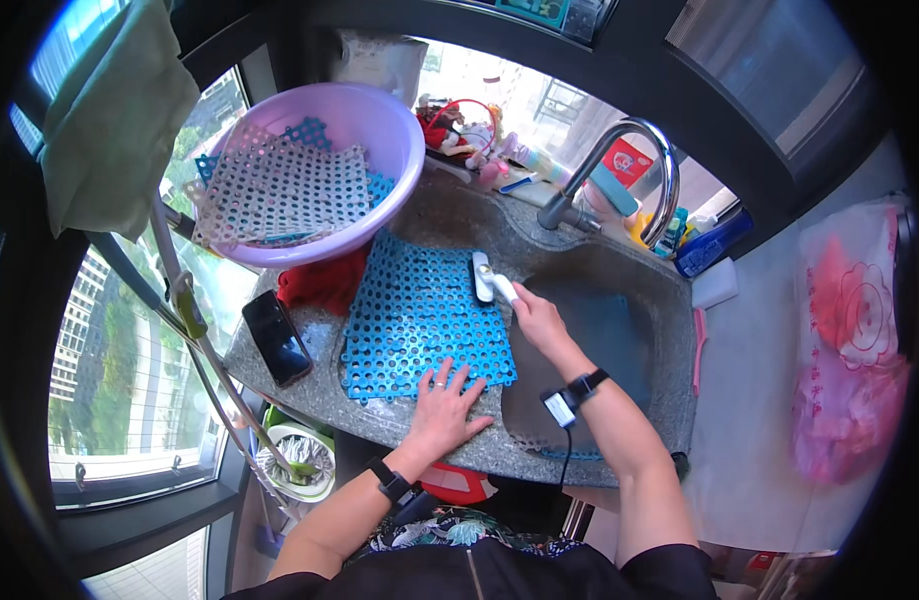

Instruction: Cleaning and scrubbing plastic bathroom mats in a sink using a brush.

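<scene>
A blue perforated plastic mat lies on the grey stone counter, left of the sink basin. My left hand rests on its near edge with fingers spread, the thumb reaching onto the counter. In my right hand is the white handle of a scrubbing brush. The brush head stands over the mat's far right part, its dark side towards the mat. Murky water fills the basin, and mat edges show through it at the near side. How deep those mats lie is hidden.
A lilac plastic tub with grey and blue mats stands at the back left. Beside the blue mat are a red cloth and a smartphone. A chrome faucet arches over the basin. A pink brush lies right of it.
</scene>
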A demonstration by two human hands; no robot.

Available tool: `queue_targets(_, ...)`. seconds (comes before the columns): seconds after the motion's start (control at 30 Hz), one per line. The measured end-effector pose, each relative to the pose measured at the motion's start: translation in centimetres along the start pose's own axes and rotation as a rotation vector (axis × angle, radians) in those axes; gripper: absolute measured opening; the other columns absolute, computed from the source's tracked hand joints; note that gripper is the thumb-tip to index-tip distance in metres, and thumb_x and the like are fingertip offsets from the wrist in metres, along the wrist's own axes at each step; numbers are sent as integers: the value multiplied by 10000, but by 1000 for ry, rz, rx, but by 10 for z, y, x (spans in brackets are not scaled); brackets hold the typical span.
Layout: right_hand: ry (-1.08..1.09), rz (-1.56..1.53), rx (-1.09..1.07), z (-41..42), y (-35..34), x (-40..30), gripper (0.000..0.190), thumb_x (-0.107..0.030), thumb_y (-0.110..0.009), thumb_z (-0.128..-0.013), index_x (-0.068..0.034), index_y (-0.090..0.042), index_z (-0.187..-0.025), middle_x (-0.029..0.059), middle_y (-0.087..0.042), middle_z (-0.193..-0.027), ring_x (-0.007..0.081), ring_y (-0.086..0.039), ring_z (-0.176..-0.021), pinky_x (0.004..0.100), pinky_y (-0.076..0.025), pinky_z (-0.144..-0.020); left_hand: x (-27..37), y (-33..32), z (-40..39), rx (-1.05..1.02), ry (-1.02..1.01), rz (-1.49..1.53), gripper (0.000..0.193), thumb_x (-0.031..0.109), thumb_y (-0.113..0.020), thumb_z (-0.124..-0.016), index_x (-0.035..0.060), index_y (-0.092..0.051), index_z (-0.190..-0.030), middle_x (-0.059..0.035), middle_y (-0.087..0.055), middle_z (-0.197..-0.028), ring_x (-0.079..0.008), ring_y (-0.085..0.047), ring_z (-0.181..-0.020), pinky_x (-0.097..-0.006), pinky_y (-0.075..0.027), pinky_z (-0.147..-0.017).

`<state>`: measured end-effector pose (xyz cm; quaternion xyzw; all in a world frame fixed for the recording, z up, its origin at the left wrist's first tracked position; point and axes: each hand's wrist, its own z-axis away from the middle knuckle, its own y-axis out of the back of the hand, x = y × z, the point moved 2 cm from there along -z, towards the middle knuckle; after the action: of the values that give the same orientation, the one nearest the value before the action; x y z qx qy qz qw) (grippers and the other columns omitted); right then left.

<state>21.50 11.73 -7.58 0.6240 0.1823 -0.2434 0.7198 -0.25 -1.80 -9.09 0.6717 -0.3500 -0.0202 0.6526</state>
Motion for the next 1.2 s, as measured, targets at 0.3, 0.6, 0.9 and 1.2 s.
queue_targets(0.3, 85, -23, -113, 94, 23, -8, 456, -342, -474, -1005, -218, -540, -1439, 222, -704, -1109, 400, -673, -1058, 485, -518, -922, -6, 6, 7, -33, 31, -23, 603, 588, -687, -832, 230, -641, -1315, -103, -553, -1397, -345, -386, -1410, -541, -263, -1142)
queue_targets(0.6, -65, 211, 50, -38, -16, -21, 439, -392, -476, -997, -274, -546, -1414, 208, -709, -1081, 409, -670, -1034, 527, -524, -879, 0, 0, 3, -5, 6, -13, 552, 564, -683, -848, 243, -655, -1296, -91, -560, -1379, -334, -387, -1408, -535, -273, -1133)
queue_targets(0.9, 32, -129, -45, 140, 19, 25, 461, -334, -500, -1010, -204, -517, -1452, 233, -686, -1137, 415, -654, -1086, 450, -519, -908, -3, 0, 6, 37, 9, -20, 507, 515, -693, -854, 239, -658, -1277, -88, -563, -1347, -332, -402, -1388, -546, -266, -1131)
queue_targets(1.2, -359, -690, -4, 218, 37, 33, 408, -272, -603, -995, -42, -614, -1331, 29, -620, -756, 120, -585, -634, 313, -501, -583, -5, -2, 7, 73, -15, -5, 379, 463, -711, -853, 159, -696, -1079, -79, -623, -1199, -301, -486, -1298, -532, -325, -1065)
